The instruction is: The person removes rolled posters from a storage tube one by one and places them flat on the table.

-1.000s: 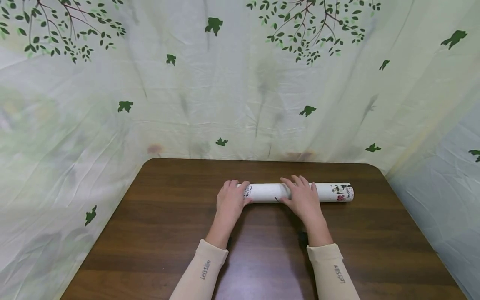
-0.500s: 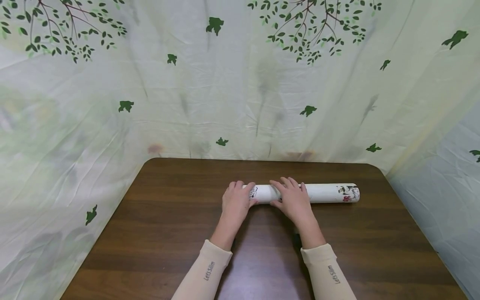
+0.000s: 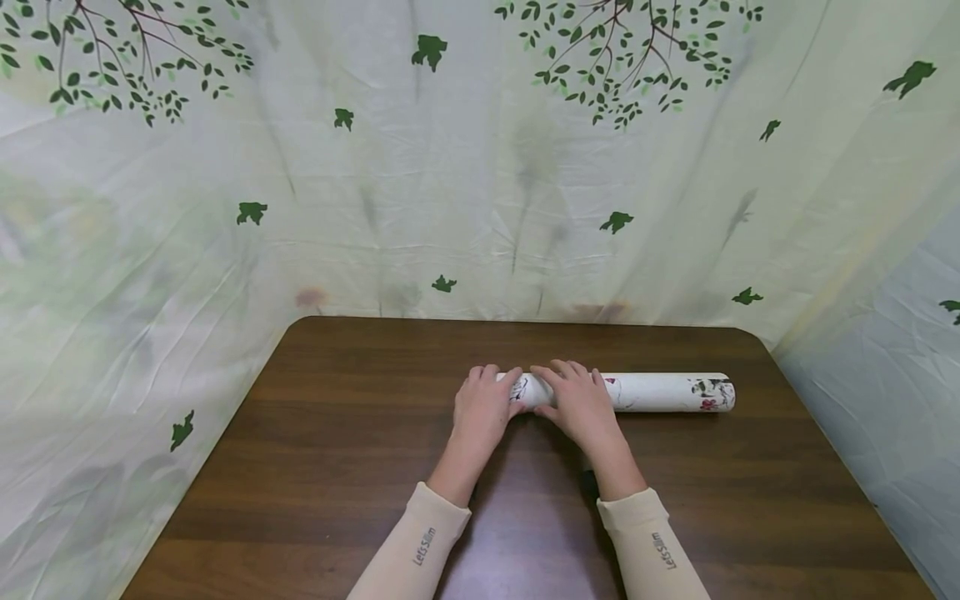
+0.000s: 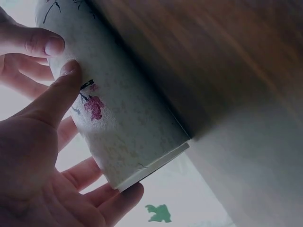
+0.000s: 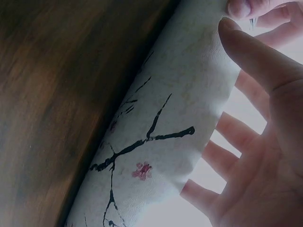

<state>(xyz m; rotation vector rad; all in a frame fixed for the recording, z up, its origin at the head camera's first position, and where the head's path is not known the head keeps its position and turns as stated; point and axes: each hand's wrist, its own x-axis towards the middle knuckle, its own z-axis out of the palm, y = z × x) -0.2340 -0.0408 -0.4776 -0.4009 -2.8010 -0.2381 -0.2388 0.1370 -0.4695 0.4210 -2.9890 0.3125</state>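
A white wallpaper roll, printed with dark branches and pink blossoms, lies crosswise on the wooden table. Its left end is under my left hand, thumb on the near side and fingers over the far side. In the left wrist view that end of the roll shows its layered edge, with a fingertip beside it. My right hand grips the roll just right of the left one, and the two thumbs almost meet. In the right wrist view, fingers reach behind the roll, which hides their tips.
Brown table with rounded far corners. Behind it hangs a pale curtain with printed leaves and branches, reaching the table's far edge. A small dark object shows beside the right wrist.
The roll has shifted right and slightly toward me. My left hand has gone right with it, while my right hand has moved left along the roll, closing the gap between the hands.
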